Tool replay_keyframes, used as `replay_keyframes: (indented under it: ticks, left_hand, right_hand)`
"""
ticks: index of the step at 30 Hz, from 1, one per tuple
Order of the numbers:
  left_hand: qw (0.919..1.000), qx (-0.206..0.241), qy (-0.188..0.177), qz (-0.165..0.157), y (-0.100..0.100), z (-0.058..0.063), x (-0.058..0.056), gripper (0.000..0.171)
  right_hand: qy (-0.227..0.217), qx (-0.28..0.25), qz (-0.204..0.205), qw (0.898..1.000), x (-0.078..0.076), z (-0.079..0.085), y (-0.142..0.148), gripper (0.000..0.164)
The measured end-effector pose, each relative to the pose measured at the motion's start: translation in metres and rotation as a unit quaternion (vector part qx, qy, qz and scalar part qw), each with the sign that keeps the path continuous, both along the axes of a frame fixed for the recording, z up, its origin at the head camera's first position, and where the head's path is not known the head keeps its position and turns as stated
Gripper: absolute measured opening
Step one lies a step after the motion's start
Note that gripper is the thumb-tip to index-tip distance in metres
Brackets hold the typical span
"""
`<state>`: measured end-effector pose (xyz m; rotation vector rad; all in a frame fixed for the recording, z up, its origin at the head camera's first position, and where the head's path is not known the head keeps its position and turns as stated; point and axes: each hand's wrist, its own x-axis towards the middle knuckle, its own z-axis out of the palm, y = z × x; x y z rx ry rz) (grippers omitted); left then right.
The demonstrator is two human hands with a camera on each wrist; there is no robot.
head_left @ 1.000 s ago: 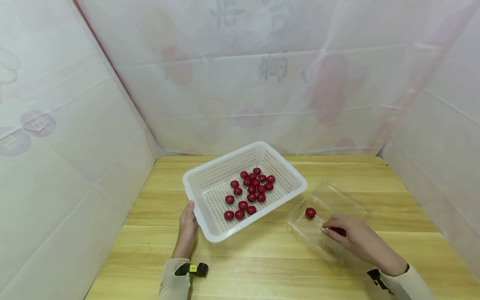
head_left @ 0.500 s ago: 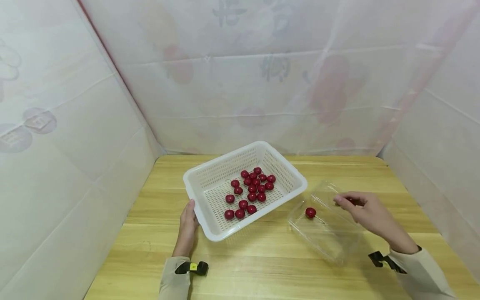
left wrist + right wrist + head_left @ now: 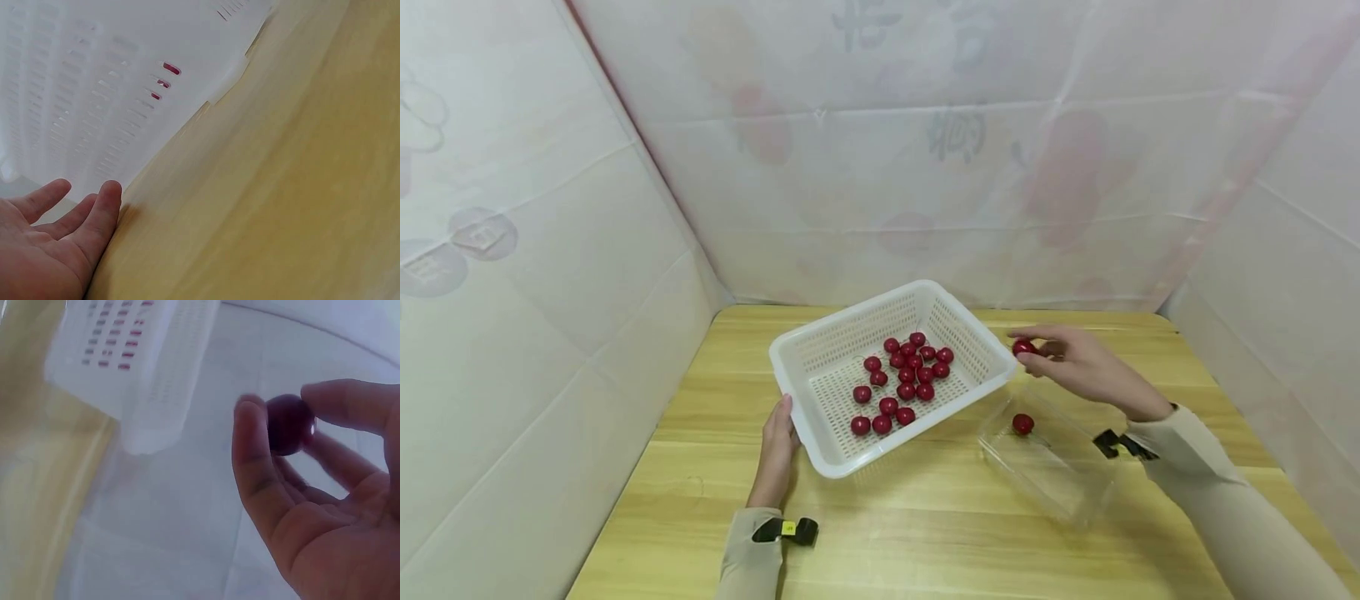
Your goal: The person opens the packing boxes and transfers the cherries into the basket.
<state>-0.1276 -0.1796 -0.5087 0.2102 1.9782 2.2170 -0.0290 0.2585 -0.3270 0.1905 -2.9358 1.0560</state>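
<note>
Between thumb and fingertips, my right hand (image 3: 1078, 362) pinches a dark red cherry (image 3: 1024, 347), just outside the right end of the white slotted plastic basket (image 3: 838, 467). The right wrist view shows this cherry (image 3: 289, 428) close up. Several red cherries with thin stems lie loose on the basket floor. My left hand (image 3: 777, 450) rests against the basket's left end, its fingers (image 3: 107, 203) fairly straight beside the slotted wall in the left wrist view. One more cherry (image 3: 1022, 424) sits in a clear plastic box (image 3: 1067, 492), partly under my right forearm.
Everything stands on a wooden table (image 3: 910, 542) with light yellow grain. Pale printed cloth walls (image 3: 880, 183) close it in at the back and on both sides. A black strap (image 3: 786, 530) is worn on each wrist.
My right hand has lifted a cherry out of the clear box and carried it up and left to the basket's right end. My left hand and the basket have stayed put.
</note>
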Motion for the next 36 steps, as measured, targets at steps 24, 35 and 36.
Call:
replay_keyframes:
  ticks: [24,35,36]
  left_hand:
    - [0.9999,0.01,0.011,-0.002,0.003,0.002,0.001,0.069]
    - [1.0,0.002,0.001,-0.004,0.006,0.003,0.001,0.069]
    - [1.0,0.003,-0.001,-0.003,0.007,0.003,0.001,0.069]
  right_hand:
    - [-0.106,0.241,0.216,0.94,-0.117,-0.048,-0.101,0.021]
    - [-0.165,0.245,0.207,0.933,-0.112,-0.071,-0.115,0.015]
    - [-0.162,0.243,0.208,0.934,-0.113,-0.072,-0.116,0.016]
